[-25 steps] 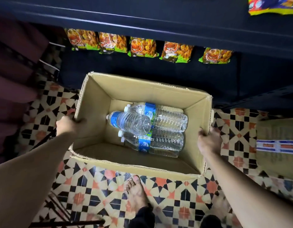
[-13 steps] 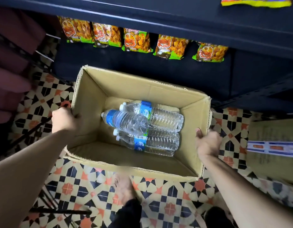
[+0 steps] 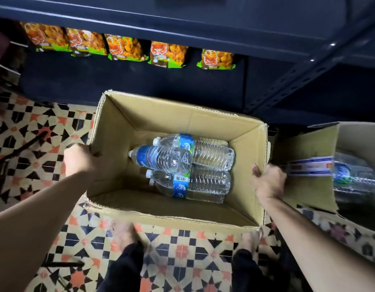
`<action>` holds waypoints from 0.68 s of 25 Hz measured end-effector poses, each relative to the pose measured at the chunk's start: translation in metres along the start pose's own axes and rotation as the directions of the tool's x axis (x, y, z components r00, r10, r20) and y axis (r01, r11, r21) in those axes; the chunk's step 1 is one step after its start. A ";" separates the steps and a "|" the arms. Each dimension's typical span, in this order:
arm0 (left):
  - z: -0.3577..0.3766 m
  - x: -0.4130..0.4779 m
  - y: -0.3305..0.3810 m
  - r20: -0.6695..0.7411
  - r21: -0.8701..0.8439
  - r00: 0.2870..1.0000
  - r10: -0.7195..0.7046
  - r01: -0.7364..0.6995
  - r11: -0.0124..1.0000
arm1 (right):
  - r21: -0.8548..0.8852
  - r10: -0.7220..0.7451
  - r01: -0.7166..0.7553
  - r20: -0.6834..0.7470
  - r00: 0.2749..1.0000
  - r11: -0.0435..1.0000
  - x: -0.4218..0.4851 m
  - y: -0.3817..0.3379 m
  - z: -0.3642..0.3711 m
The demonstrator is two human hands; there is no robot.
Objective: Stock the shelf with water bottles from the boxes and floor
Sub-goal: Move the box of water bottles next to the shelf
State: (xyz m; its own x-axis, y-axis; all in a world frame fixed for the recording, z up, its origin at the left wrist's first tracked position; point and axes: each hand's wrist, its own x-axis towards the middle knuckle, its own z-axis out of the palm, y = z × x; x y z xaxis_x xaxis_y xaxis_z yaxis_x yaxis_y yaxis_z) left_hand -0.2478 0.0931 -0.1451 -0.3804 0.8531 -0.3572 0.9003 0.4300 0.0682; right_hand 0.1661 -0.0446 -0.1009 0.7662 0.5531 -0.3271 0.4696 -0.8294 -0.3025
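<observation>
Dark shelf (image 3: 182, 20) across top, snack bags (image 3: 125, 47) in row beneath. Patterned tile floor (image 3: 34, 127) below. Open cardboard box (image 3: 161, 114) in front of shelf, bare feet just beside its near wall. Second box (image 3: 308, 186) touching on right, taped, bottles inside. Water bottles (image 3: 195, 165) lie on sides in first box, piled toward right. Left hand (image 3: 81, 159) grips box's left wall; right hand (image 3: 268, 182) grips right wall, thumb inside.
</observation>
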 end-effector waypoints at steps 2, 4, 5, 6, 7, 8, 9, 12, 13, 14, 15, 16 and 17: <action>0.010 -0.024 0.024 0.023 -0.046 1.000 -0.004 0.005 0.999 | 0.002 0.004 -0.004 -0.017 1.000 1.000 0.014 0.027 -0.010; 0.017 -0.052 0.051 0.027 -0.121 1.000 -0.008 0.011 0.993 | -0.010 -0.001 0.000 -0.028 1.000 1.000 0.030 0.054 -0.022; 0.018 -0.064 0.064 0.045 -0.137 0.999 -0.017 0.023 0.990 | -0.001 0.010 -0.010 -0.024 1.000 1.000 0.037 0.066 -0.028; 0.024 -0.072 0.075 0.039 -0.144 0.999 0.000 0.006 0.990 | 0.000 0.025 -0.025 -0.010 1.000 1.000 0.044 0.077 -0.035; 0.027 -0.085 0.089 0.042 -0.143 0.999 0.001 0.005 0.990 | -0.009 0.035 -0.035 0.003 0.999 0.999 0.052 0.088 -0.041; 0.030 -0.095 0.103 0.041 -0.150 0.999 0.013 -0.007 0.989 | -0.016 0.039 -0.039 0.006 0.999 0.999 0.060 0.098 -0.047; 0.033 -0.108 0.114 0.054 -0.160 0.998 0.021 -0.012 0.987 | -0.005 0.047 -0.047 0.003 0.999 0.999 0.069 0.107 -0.052; 0.051 -0.121 0.133 0.064 -0.203 0.997 0.051 -0.037 0.979 | 0.027 0.070 -0.070 0.006 0.998 0.997 0.092 0.124 -0.059; 0.055 -0.125 0.141 0.039 -0.209 0.998 0.041 -0.032 0.977 | 0.025 0.075 -0.075 0.010 0.997 0.997 0.099 0.128 -0.060; 0.050 -0.119 0.159 0.009 -0.204 0.998 0.058 -0.055 0.977 | 0.018 0.080 -0.080 0.010 0.997 0.997 0.105 0.129 -0.061; 0.063 -0.118 0.156 -0.021 -0.210 0.997 0.072 -0.075 0.975 | 0.013 0.077 -0.077 0.011 0.997 0.997 0.112 0.130 -0.061; 0.086 -0.115 0.140 -0.028 -0.186 0.998 0.061 -0.065 0.980 | -0.001 0.067 -0.067 0.014 0.998 0.998 0.118 0.130 -0.062; 0.116 -0.122 0.112 0.027 -0.132 0.997 0.078 -0.074 0.989 | -0.017 0.052 -0.052 0.015 0.999 0.999 0.124 0.130 -0.061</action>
State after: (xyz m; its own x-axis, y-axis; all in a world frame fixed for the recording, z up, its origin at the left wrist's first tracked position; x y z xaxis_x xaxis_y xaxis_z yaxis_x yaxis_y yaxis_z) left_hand -0.0756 0.0032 -0.2024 -0.3030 0.8757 -0.3759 0.8901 0.4010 0.2165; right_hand 0.3491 -0.0890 -0.1262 0.7830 0.5105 -0.3554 0.4367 -0.8580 -0.2703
